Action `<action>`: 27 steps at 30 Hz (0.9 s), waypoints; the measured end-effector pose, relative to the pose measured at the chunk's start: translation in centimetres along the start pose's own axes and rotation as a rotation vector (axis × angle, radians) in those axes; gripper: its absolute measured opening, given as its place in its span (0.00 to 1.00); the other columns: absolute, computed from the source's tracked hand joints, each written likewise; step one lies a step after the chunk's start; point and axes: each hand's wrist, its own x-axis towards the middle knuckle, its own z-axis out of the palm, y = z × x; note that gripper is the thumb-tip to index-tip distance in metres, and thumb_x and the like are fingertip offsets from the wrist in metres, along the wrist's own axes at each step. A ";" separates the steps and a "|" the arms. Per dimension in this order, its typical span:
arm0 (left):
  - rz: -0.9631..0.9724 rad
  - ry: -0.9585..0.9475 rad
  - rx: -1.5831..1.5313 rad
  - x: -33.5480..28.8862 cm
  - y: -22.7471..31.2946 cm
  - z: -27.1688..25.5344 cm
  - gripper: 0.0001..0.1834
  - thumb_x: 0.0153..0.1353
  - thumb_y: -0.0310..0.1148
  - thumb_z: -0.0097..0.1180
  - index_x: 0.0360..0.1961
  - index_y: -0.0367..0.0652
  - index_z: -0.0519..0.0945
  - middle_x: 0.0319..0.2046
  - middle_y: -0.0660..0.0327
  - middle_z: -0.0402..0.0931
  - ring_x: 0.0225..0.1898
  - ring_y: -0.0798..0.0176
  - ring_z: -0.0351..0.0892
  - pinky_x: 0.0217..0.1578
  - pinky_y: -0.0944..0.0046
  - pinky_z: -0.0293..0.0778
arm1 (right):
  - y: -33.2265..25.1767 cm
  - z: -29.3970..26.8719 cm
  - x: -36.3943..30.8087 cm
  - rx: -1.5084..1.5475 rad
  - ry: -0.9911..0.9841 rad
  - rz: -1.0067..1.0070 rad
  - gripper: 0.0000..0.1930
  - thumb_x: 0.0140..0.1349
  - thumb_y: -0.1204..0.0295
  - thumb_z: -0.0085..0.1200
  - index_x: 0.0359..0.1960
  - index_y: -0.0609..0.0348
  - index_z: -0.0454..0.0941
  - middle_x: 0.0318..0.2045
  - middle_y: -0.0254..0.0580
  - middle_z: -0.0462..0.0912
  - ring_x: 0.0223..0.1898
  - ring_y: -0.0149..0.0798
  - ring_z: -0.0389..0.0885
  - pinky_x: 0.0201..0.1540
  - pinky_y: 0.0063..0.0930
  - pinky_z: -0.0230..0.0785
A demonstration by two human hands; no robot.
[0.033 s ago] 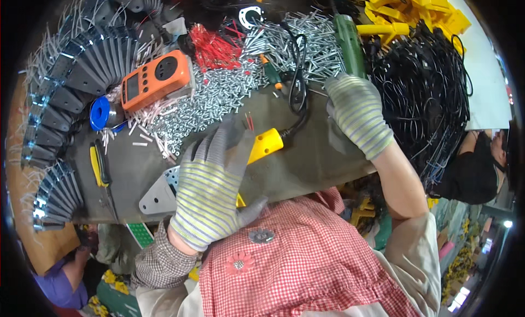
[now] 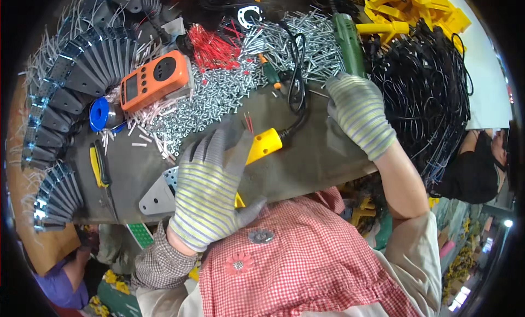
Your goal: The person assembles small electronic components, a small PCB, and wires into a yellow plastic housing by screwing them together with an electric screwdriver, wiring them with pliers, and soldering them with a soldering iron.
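My left hand [image 2: 206,191], in a striped grey-and-yellow glove, lies with fingers stretched over a grey metal plate [image 2: 156,198] and a yellow plastic handle [image 2: 266,146]. A black cord [image 2: 298,123] leaves the handle's far end, and thin red wires [image 2: 249,123] stick up beside my fingertips. Much of the plate and handle is hidden beneath the glove. Farther right, my right hand [image 2: 358,112], gloved alike, is closed around the lower end of a green power screwdriver [image 2: 349,43]; its tip is out of sight. A thin metal rod [image 2: 318,93] shows just left of that hand.
Loose screws [image 2: 205,101] are heaped beyond my hands, near red wire pieces [image 2: 213,46] and an orange meter [image 2: 156,82]. Black cords [image 2: 424,98] and yellow housings [image 2: 415,10] pile up right. Grey plates [image 2: 57,114], a solder spool [image 2: 100,114] and yellow-black cutters [image 2: 99,166] lie left.
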 end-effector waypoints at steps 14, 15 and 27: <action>0.043 0.247 -0.174 0.4 -0.2 -2.9 0.34 0.49 0.35 0.74 0.61 0.44 0.82 0.59 0.48 0.77 0.58 0.43 0.80 0.58 0.40 0.76 | -1.3 -5.2 -2.2 0.682 0.179 -0.253 0.05 0.60 0.75 0.65 0.37 0.55 0.84 0.31 0.38 0.87 0.36 0.39 0.90 0.38 0.32 0.82; 0.192 0.290 -0.118 0.9 0.5 -4.3 0.28 0.48 0.32 0.75 0.54 0.44 0.86 0.52 0.52 0.81 0.53 0.46 0.83 0.54 0.44 0.79 | -2.6 -6.8 -3.0 1.104 0.104 -0.139 0.04 0.63 0.74 0.65 0.37 0.56 0.83 0.31 0.36 0.86 0.36 0.35 0.88 0.38 0.30 0.81; 0.108 0.290 -0.479 1.7 -3.3 -6.6 0.13 0.59 0.27 0.67 0.45 0.37 0.88 0.38 0.56 0.87 0.40 0.58 0.89 0.45 0.58 0.85 | -10.5 -5.8 -2.8 1.703 -0.090 -0.043 0.11 0.66 0.71 0.67 0.48 0.58 0.85 0.35 0.42 0.86 0.36 0.37 0.88 0.39 0.28 0.79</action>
